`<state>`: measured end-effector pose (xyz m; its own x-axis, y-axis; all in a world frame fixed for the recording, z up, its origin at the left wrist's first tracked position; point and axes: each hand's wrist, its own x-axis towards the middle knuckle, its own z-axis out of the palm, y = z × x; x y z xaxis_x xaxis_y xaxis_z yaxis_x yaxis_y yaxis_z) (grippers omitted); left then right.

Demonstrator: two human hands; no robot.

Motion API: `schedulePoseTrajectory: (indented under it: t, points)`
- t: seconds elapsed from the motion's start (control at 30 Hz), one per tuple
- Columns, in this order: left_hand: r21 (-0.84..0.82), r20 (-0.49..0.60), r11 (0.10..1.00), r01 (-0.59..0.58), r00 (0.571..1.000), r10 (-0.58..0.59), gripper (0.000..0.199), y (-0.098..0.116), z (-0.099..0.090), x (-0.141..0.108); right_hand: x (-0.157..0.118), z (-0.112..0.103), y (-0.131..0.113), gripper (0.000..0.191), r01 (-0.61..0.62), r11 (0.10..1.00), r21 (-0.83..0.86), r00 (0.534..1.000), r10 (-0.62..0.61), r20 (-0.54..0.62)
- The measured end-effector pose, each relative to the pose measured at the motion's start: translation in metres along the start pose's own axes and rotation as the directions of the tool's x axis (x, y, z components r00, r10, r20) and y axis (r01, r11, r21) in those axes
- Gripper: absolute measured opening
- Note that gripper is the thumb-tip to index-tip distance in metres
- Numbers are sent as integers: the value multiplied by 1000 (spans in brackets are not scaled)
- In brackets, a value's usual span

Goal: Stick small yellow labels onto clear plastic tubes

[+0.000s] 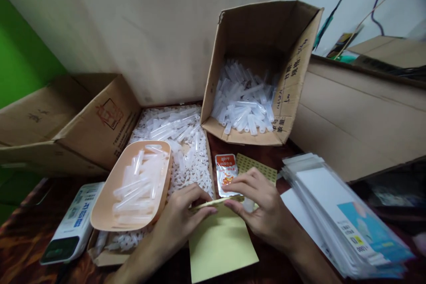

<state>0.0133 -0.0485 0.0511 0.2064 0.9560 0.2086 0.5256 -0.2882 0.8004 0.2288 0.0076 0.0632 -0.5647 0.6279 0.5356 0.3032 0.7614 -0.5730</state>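
Note:
Both hands are at the top edge of a yellow sheet that hangs toward the front edge of the view. My left hand pinches the sheet's folded upper edge between thumb and fingers. Opposite it, my right hand has its thumb at the same edge, with a small translucent white piece between thumb and fingers. Just beyond the hands lie a red and white packet and another yellow sheet with rows of small dark marks.
A peach tray of clear tubes rests over a shallow box of small white parts. Behind stands a tilted carton of tubes. Plastic-sleeved packs lie right; a white device and open carton are left.

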Motion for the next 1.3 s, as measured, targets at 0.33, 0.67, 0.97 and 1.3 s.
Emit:
schedulePoseTrajectory:
  t: [0.33, 0.67, 0.97, 1.3]
  points:
    - [-71, -80, 993, -96, 993, 90, 6, -1, -1, -7, -7, 14, 3, 13, -78, 979, 187, 988, 52, 143]
    - [15, -84, 989, -148, 985, 149, 9, -2, 2, -8, -5, 14, -4, 13, -155, 968, 198, 980, 125, 158]
    - [31, -89, 966, -258, 962, 260, 17, -3, 3, -7, -6, 15, -5, 16, -143, 981, 134, 973, 115, 199]
    - [71, 5, 962, -265, 964, 265, 11, -4, -5, -10, -6, 13, -5, 19, -71, 991, 113, 972, 43, 231]
